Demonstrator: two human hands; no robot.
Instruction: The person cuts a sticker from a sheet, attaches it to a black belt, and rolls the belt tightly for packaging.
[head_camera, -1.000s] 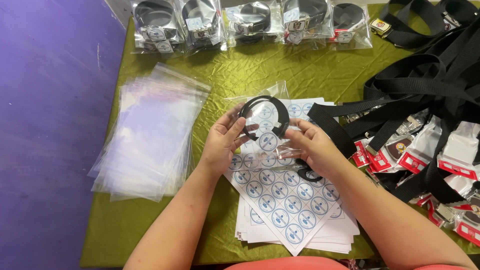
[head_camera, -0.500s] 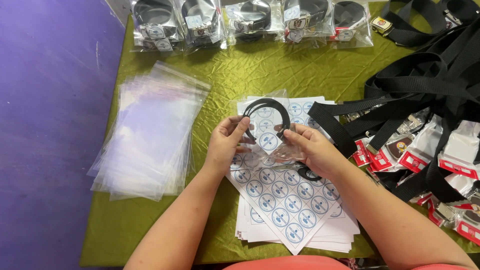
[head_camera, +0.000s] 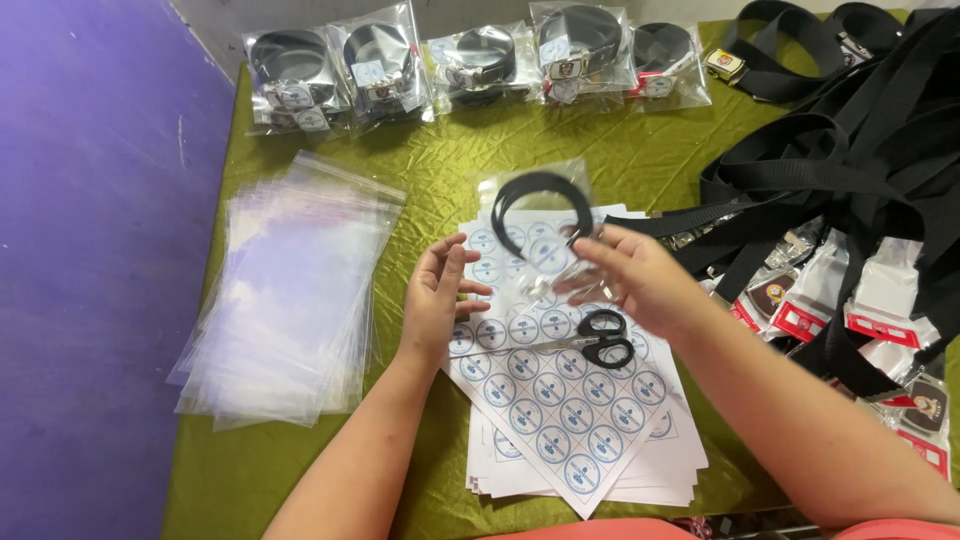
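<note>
Since the earlier frames, both hands are loosening away from the coiled black belt in its clear plastic bag (head_camera: 540, 215), which was pinched between them and is now sitting slightly farther up, over the top edge of the stack of white sheets printed with round blue-and-white stickers (head_camera: 560, 400). The left hand (head_camera: 437, 300) is hanging open just to the left of the bag, fingers straight and held together, touching nothing that can be seen. The right hand (head_camera: 630, 280) is blurring with motion, its fingers spread loosely; its fingertips are meeting the bag's lower right edge, though whether they are gripping it cannot be told. The bagged belt is lying just beyond both hands, away from the person, its coil standing roughly round with no clear long axis, and the right hand is the nearer one. Black-handled scissors (head_camera: 590, 342) are resting on the sticker sheets directly below the right hand, blades pointing left. A pile of empty clear zip bags (head_camera: 290, 310) is lying well to the left on the green cloth-covered table (head_camera: 450, 160), a row of already bagged belts (head_camera: 470, 60) is lining the far edge, and a heap of loose black webbing belts (head_camera: 850, 160) is crowding in from the right beside small red-and-white packets (head_camera: 880, 320).
</note>
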